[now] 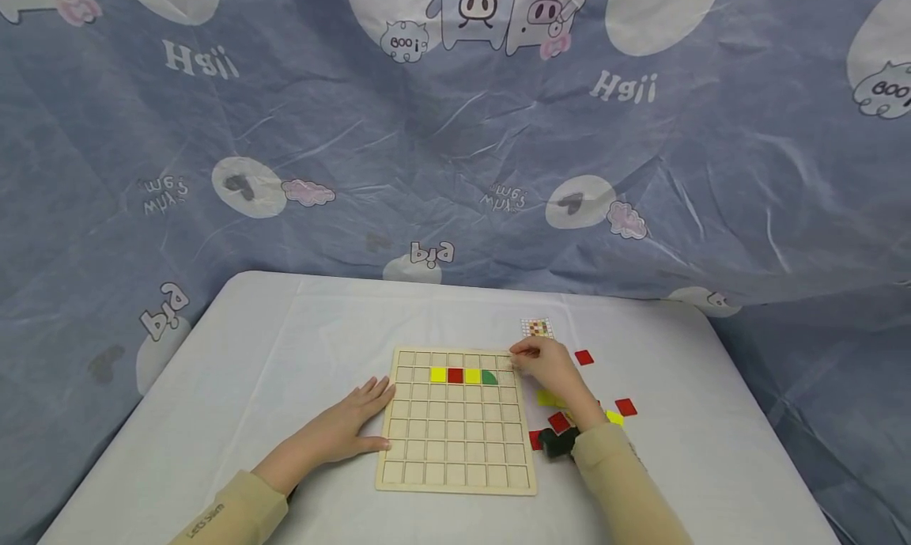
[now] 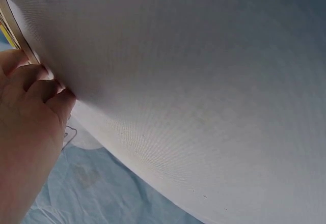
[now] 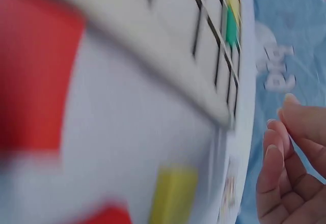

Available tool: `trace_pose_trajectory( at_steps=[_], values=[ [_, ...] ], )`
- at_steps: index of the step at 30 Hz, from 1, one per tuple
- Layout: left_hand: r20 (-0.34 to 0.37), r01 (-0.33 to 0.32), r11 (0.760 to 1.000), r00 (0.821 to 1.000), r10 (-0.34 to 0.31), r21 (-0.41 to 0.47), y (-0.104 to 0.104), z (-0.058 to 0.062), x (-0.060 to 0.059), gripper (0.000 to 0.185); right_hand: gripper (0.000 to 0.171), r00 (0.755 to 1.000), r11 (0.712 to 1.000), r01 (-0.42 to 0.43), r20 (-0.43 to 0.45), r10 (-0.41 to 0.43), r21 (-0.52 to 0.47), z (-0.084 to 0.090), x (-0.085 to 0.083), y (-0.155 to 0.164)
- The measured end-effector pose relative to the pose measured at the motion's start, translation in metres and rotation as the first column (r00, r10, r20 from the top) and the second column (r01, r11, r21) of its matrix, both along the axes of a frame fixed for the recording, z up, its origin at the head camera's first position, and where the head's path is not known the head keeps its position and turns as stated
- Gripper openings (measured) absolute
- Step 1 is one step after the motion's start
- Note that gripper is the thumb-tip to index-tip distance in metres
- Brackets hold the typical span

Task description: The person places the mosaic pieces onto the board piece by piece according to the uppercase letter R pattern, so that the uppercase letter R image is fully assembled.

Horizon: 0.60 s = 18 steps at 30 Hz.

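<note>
A white table [image 1: 285, 347] with rounded corners stood against a wrinkled blue-grey cloth backdrop [image 1: 455, 173] printed with cartoon animals and white ovals. Near the table's front edge, about midway, lay a wooden grid board [image 1: 455, 442]. Its second row from the far edge held a yellow tile [image 1: 438, 375], a red tile [image 1: 455, 376], another yellow tile [image 1: 473, 376] and a green quarter-round piece [image 1: 489, 377]. A small pattern card [image 1: 537, 327] lay just beyond the board's far right corner. Loose red and yellow tiles [image 1: 625, 406] were scattered right of the board.

The left hand [image 1: 356, 422] lay flat, fingers spread, against the board's left edge. The right hand [image 1: 548, 363] hovered at the board's far right corner with fingertips pinched together; whether they held a piece could not be made out.

The right forearm covered some loose tiles and a dark object [image 1: 557, 444]. The right wrist view was blurred, and the left wrist view showed mostly bare table.
</note>
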<state>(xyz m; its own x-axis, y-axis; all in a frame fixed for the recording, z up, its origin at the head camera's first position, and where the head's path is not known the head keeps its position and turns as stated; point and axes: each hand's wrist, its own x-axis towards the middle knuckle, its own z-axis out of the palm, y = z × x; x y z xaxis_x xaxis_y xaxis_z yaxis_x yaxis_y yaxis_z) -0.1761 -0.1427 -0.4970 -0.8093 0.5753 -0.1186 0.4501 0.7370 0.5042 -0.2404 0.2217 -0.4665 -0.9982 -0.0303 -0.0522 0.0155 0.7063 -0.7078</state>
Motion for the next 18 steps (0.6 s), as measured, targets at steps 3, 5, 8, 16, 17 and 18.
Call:
trace_pose_trajectory(
  at_steps=[3, 5, 8, 16, 17, 18],
  values=[
    [-0.002, 0.002, 1.000, 1.000, -0.002, -0.001, -0.001, -0.001, 0.000, 0.085, 0.022, 0.999, 0.999, 0.053, 0.010, -0.053, 0.000, 0.003, -0.002, 0.022],
    [-0.002, 0.002, 1.000, 1.000, -0.002, -0.001, -0.001, -0.001, -0.001, 0.086, 0.024, 0.995, 0.995, 0.099, 0.011, -0.099, 0.010, 0.003, -0.004, 0.037],
    [-0.002, -0.004, 1.000, 1.000, 0.004, 0.000, -0.002, -0.002, -0.001, 0.087, 0.027, 0.985, 0.985, 0.171, 0.022, -0.171, 0.023, 0.001, -0.006, 0.055],
    [-0.012, 0.005, 1.000, 1.000, -0.005, 0.006, -0.003, -0.006, -0.001, 0.087, 0.033, 0.936, 0.938, 0.344, 0.064, -0.346, 0.041, -0.009, -0.007, 0.085],
    [-0.014, 0.007, 1.000, 1.000, -0.007, 0.006, -0.003, -0.006, -0.001, 0.087, 0.034, 0.934, 0.937, 0.347, 0.071, -0.349, 0.039, -0.011, -0.007, 0.087],
    [-0.015, 0.009, 1.000, 1.000, -0.008, 0.005, -0.003, -0.005, -0.001, 0.087, 0.036, 0.934, 0.937, 0.348, 0.078, -0.350, 0.040, -0.012, -0.006, 0.089]
  ],
)
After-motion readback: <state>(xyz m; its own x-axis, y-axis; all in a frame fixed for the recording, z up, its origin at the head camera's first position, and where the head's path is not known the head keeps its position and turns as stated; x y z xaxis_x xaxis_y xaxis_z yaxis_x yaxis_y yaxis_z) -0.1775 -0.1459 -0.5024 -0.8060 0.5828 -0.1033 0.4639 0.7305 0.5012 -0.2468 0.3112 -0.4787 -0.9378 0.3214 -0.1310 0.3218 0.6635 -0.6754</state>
